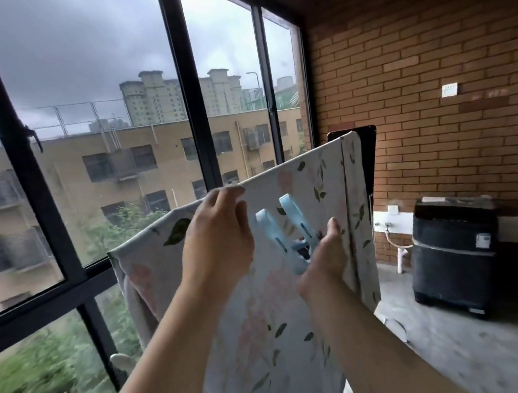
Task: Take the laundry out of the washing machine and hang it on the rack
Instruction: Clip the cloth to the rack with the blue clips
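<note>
A white floral sheet [271, 314] with green leaves hangs draped over a rack bar that runs from lower left up to the right. My left hand [218, 234] pinches the sheet's top edge on the bar. My right hand [322, 258] squeezes a large light-blue clothes peg [288, 225], its two jaws spread apart and pointing up in front of the sheet. The dark top-loading washing machine [455, 254] stands at the right against the brick wall, lid shut. The rack itself is hidden under the fabric.
Large black-framed windows [191, 86] fill the left side right behind the rack. A brick wall [428, 71] closes the right. A dark panel [368, 155] stands behind the sheet's far end. A white pipe and tap [394, 241] sit beside the machine. Bare concrete floor [468, 350] lies at the right.
</note>
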